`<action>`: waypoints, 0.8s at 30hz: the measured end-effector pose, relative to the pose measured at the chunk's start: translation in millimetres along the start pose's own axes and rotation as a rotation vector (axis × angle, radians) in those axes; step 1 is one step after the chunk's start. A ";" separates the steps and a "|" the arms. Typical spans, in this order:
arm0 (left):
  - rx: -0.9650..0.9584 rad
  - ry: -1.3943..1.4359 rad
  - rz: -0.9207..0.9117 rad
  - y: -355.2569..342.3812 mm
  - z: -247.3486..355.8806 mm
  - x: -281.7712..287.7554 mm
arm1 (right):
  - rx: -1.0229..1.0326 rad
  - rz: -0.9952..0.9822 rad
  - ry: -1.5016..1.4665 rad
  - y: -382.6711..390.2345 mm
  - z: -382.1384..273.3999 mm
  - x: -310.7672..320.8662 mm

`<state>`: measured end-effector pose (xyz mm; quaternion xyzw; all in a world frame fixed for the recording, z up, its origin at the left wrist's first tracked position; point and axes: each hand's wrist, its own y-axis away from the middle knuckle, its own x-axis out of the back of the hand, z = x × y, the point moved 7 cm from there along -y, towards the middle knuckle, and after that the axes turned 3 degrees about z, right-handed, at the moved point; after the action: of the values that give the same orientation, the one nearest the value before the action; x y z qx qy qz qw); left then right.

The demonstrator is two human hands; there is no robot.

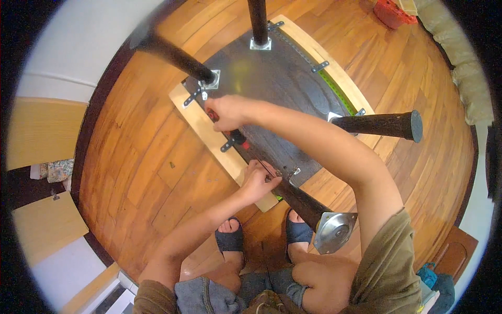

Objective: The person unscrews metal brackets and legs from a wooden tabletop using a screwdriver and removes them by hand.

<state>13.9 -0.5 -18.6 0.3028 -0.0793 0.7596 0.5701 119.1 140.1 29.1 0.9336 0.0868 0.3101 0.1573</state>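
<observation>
A dark tabletop [261,83] lies underside up, with pale wooden strips [183,109] joined to its sides by black brackets [320,67]. My right hand [226,112] grips a red-and-black driver tool [240,138] near the left edge, its thin shaft pointing down toward me. My left hand [259,178], fingers closed around the shaft's far end, rests by the near corner; whatever small piece is at the tip is hidden. Beside it a loose-looking black leg [298,201] with a round metal plate [334,230] lies tilted toward me; its far end's attachment is unclear.
Three other black legs [257,21], [178,63], [376,124] project from the panel on metal plates. Wooden floor [125,167] surrounds it. A red container [395,15] sits at the back right, pale cabinet doors [47,131] stand left, and a teal cloth [428,275] lies lower right.
</observation>
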 end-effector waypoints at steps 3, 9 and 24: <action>0.061 0.010 0.035 2.1 -1.6 0.8 | 0.038 -0.009 0.127 0.7 -11.0 -10.4; 0.200 0.137 0.167 2.3 -18.2 1.5 | 0.171 0.020 -0.250 -11.5 -29.8 -18.2; 0.361 0.458 -0.044 47.9 -58.5 47.8 | 0.029 0.637 -0.584 129.0 -9.4 94.8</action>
<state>-59.5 49.7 -28.6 0.2214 0.1946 0.7976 0.5262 196.9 46.4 133.3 0.9644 -0.2494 0.0646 0.0586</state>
